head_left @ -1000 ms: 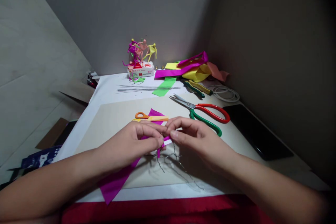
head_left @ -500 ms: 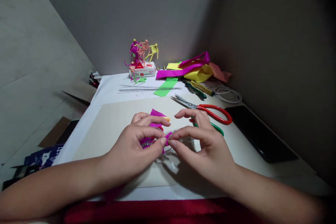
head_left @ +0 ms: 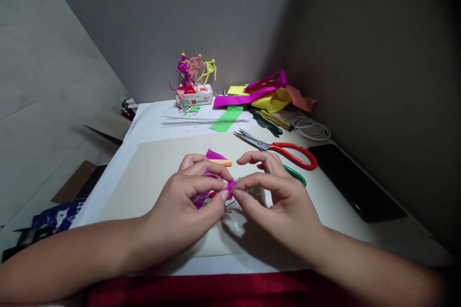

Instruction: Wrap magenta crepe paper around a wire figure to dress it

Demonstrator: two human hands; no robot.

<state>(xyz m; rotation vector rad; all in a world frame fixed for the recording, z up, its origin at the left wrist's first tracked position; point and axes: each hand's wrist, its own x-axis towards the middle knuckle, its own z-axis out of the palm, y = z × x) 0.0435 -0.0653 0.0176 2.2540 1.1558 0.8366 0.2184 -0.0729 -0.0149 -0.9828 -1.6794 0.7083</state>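
Over the pale board (head_left: pixel 144 187), my left hand (head_left: pixel 187 196) pinches a small magenta paper strip (head_left: pixel 231 185) between thumb and index finger. Opposite it, my right hand (head_left: pixel 279 199) has thumb and index finger closed at the strip's right edge, its other fingers curled above. The strip sits around twisted wire (head_left: pixel 231 202), parts of which stick out below and to the right. Behind my left fingers lie more magenta paper (head_left: pixel 213 154) and an orange piece (head_left: pixel 220 162), partly covered. A green handle (head_left: pixel 296 176) shows beyond my right hand.
Red-handled scissors (head_left: pixel 293 152) lie ahead, with a black phone (head_left: pixel 355 184) at right. Farther back are pliers (head_left: pixel 268 123), a white cable (head_left: pixel 313 130), thin straight wires (head_left: pixel 190 121), a green strip (head_left: pixel 226 120), coloured paper (head_left: pixel 268 100) and several small figures (head_left: pixel 196 68) about a box (head_left: pixel 201 96).
The magenta strip has turned slightly and shows a broader face between my fingertips. Both hands stay almost in place, and the view has shifted a little.
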